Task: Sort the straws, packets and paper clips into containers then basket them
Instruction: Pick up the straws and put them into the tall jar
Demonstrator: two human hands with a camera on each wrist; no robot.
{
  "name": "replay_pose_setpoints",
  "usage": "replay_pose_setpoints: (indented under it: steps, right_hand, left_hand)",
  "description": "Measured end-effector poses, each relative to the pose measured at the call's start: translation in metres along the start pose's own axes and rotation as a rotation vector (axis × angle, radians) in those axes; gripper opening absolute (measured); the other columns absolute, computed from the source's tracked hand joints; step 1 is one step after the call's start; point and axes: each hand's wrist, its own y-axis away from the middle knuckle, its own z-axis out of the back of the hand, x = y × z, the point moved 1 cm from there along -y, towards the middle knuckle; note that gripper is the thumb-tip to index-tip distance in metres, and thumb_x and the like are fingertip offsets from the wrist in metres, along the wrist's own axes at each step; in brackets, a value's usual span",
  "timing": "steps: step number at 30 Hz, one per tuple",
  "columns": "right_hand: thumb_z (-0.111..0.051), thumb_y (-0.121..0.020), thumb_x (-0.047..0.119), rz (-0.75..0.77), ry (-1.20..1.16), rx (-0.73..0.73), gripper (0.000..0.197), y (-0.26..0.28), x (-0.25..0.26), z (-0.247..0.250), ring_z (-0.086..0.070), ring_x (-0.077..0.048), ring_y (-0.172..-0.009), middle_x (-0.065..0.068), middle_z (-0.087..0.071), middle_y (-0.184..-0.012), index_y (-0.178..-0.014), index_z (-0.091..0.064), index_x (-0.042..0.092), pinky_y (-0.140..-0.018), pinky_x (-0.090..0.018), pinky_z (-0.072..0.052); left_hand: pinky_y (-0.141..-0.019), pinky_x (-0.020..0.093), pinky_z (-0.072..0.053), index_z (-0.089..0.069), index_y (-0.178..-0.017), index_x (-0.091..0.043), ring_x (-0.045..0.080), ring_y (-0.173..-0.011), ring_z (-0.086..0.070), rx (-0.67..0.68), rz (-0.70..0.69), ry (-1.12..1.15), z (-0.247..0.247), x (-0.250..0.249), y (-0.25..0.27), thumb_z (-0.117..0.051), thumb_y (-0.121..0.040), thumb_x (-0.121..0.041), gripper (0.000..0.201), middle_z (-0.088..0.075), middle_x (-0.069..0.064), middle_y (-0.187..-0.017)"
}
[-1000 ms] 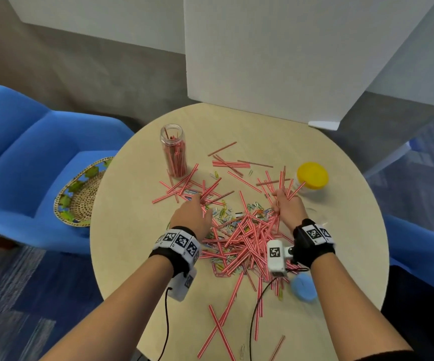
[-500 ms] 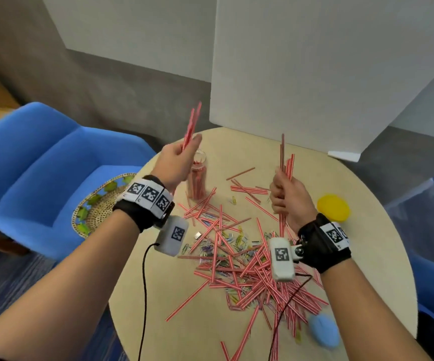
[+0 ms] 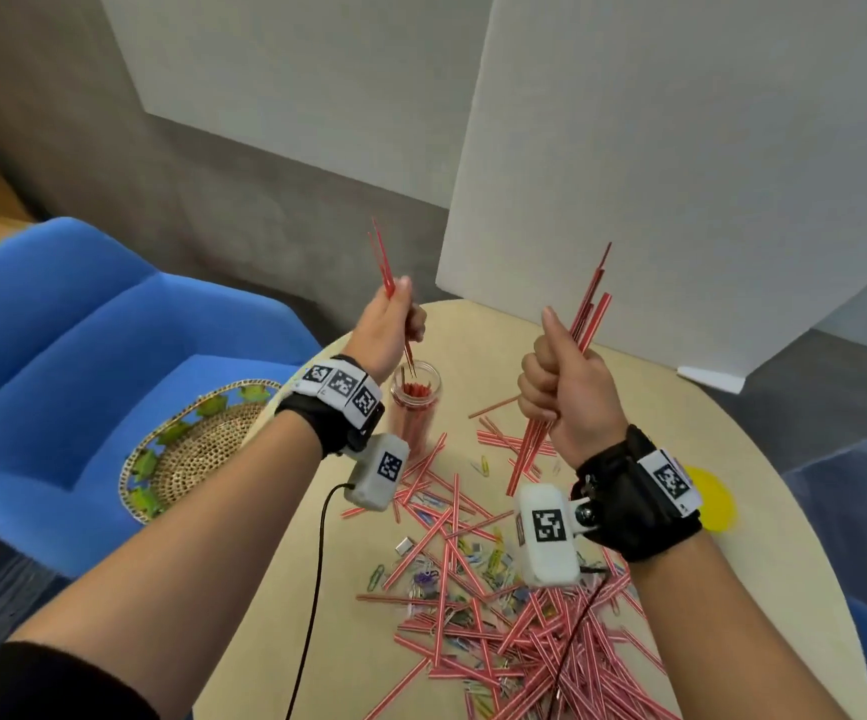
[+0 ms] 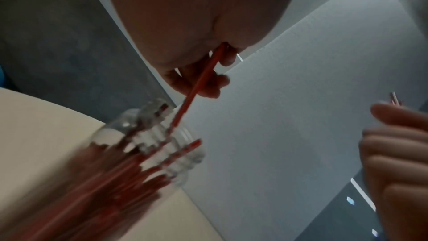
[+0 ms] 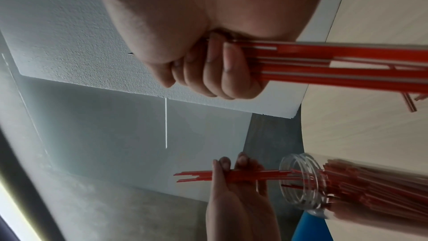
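My left hand [image 3: 388, 324] pinches a few straws [image 3: 383, 262], their tips just below the grip at the jar [image 3: 415, 407] mouth; my right hand [image 3: 561, 387] fists a larger bundle [image 3: 589, 309]. Straw-sorting underway: next, I judge, release them into the jar.

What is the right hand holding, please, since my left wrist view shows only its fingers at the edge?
Observer: The right hand grips a bundle of red striped straws, held upright above the table.
Operator: Thank you. Is there much left to sort?
Observer: Yes, a pile of loose straws mixed with paper clips lies on the round table, nearer the person.
Operator: And where is the basket?
Observer: The woven basket sits on the blue chair, left of the table.
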Motion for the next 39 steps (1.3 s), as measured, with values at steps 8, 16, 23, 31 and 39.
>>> replay_pose_setpoints:
  steps: [8, 16, 23, 31, 39]
  right_hand:
    - [-0.045, -0.101, 0.045, -0.036, 0.055, 0.0, 0.054, -0.014, -0.016, -0.007, -0.013, -0.015, -0.047, 0.001, -0.014, -0.056, -0.057, -0.024, 0.021, -0.04, -0.023, -0.021]
    - [-0.046, -0.1, 0.048, -0.035, 0.148, 0.036, 0.055, -0.026, -0.017, -0.016, -0.015, -0.017, -0.05, 0.002, -0.019, -0.055, -0.055, -0.028, 0.023, -0.044, -0.027, -0.02]
    - [-0.044, -0.101, 0.047, -0.007, 0.151, 0.025, 0.053, -0.035, -0.01, -0.017, -0.015, -0.016, -0.051, 0.0, -0.016, -0.059, -0.058, -0.026, 0.022, -0.047, -0.029, -0.021]
    - [-0.037, -0.101, 0.051, 0.205, -0.088, -0.065, 0.052, -0.07, 0.017, -0.061, -0.018, -0.016, -0.048, -0.002, -0.015, -0.058, -0.061, -0.027, 0.021, -0.05, -0.031, -0.028]
    - [-0.038, -0.101, 0.051, 0.136, 0.064, 0.014, 0.054, -0.088, -0.021, -0.085, -0.023, -0.016, -0.046, 0.003, -0.022, -0.052, -0.058, -0.031, 0.02, -0.052, -0.03, -0.031]
  left_hand:
    - [-0.072, 0.019, -0.042, -0.066, -0.109, -0.024, 0.01, -0.081, -0.053, 0.105, -0.171, -0.326, 0.018, 0.033, 0.018, -0.051, -0.1, -0.028, 0.017, -0.061, 0.005, -0.094]
    - [-0.061, 0.019, -0.05, -0.075, -0.088, -0.019, 0.012, -0.057, -0.058, -0.053, -0.306, -0.399, 0.026, 0.024, 0.025, -0.077, -0.084, -0.027, 0.009, -0.065, -0.005, -0.073]
    - [-0.064, 0.015, -0.046, -0.076, -0.088, -0.022, 0.005, -0.065, -0.058, 0.019, -0.347, -0.565, 0.034, 0.031, 0.025, -0.077, -0.083, -0.029, 0.009, -0.067, -0.011, -0.073]
    - [-0.094, 0.041, -0.046, -0.058, -0.124, -0.026, 0.025, -0.111, -0.054, -0.191, 0.173, -0.983, 0.08, 0.104, 0.043, -0.067, -0.086, -0.031, 0.039, -0.054, 0.007, -0.12]
    - [-0.103, 0.057, -0.036, -0.034, -0.141, -0.039, 0.028, -0.138, -0.021, 0.026, 0.543, -1.323, 0.107, 0.157, 0.079, -0.078, -0.063, -0.064, 0.093, -0.023, 0.001, -0.149]
